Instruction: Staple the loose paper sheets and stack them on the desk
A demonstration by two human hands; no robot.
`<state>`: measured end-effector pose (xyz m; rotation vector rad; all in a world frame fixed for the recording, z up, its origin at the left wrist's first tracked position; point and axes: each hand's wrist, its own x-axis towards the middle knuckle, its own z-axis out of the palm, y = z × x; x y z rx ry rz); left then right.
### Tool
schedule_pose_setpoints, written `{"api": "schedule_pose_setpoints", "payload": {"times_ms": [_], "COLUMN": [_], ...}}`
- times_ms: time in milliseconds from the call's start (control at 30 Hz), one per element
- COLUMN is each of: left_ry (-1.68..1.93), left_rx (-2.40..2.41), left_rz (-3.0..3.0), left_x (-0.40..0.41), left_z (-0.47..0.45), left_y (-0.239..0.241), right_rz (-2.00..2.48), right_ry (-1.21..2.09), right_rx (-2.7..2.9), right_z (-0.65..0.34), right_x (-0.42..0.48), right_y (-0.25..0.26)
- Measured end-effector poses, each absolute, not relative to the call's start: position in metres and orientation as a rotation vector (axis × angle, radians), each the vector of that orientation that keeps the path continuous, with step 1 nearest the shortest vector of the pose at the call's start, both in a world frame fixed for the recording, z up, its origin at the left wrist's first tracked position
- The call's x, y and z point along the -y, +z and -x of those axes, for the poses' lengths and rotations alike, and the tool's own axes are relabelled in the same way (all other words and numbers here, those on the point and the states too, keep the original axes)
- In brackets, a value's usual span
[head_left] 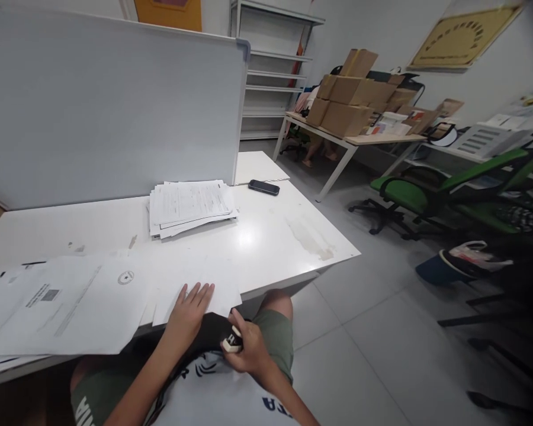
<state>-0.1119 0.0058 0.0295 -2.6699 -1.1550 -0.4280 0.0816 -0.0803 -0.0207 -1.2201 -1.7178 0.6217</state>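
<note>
My left hand (190,310) lies flat on a white sheet of paper (222,284) at the table's front edge, fingers stretched out. Near that sheet's right corner, my right hand (252,349) is closed around a small black and cream stapler (232,341). The stapler's dark end is close to the paper corner; whether it touches cannot be made out. To the left spreads a pile of printed papers (80,302), the top one with a round stamp and a square code. Farther back rests a stack of printed sheets (190,201).
A dark phone (263,187) lies on the white table (284,236), right of the stack. A whiteboard panel (111,106) stands along the back. Beyond are cardboard boxes (346,118) on another table, a green chair (408,192) and a blue bin (444,267).
</note>
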Motion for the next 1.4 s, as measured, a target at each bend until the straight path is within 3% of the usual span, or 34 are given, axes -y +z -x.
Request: {"api": "schedule_pose_setpoints", "payload": {"times_ms": [300,500,1033,1267,1400], "left_ry": [-0.316,-0.53,-0.718,-0.562,-0.492], "left_rx": [1.294,1.172,0.83,0.97,1.088], "left_rz": [2.567,2.535,2.551,2.706,2.772], "left_x": [0.003,-0.007,-0.007,-0.008,0.001], "left_z": [0.121,0.148,0.148,0.13,0.11], "left_y": [0.023,0.017,0.006,0.014,0.027], "right_rz": [1.182,1.154,1.231,0.939,0.978], "right_ry": [0.625,0.47,1.027,1.21,1.39], "right_rx": [1.789,1.761,1.687,0.545,0.273], "right_z": [-0.086,-0.097,-0.117,-0.109,-0.1], "right_x": [0.076,0.081,0.067,0.085,0.107], "right_y": [-0.019,-0.007,0.033,0.014,0.004]}}
